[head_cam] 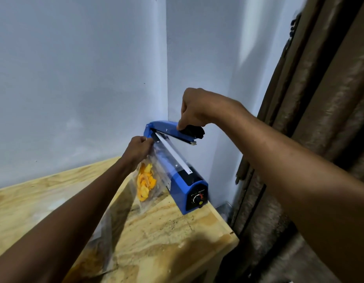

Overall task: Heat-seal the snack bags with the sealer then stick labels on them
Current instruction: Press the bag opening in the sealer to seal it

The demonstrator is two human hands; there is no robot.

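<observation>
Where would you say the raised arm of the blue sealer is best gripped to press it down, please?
Grip the black handle at the free end of the sealer arm, coming from above, as the right hand does. The arm hinges at the far end, so the handle gives most leverage and keeps fingers off the sealing strip, where the left hand holds the bag.

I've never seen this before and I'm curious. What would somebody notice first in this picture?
First, the bright blue sealer at the far right edge of the wooden table, in the corner of the pale walls, with its arm lifted. The right hand holds the black handle up, while the left hand pinches the top of a clear snack bag at the sealing strip. Orange chips glow inside the bag.
</observation>
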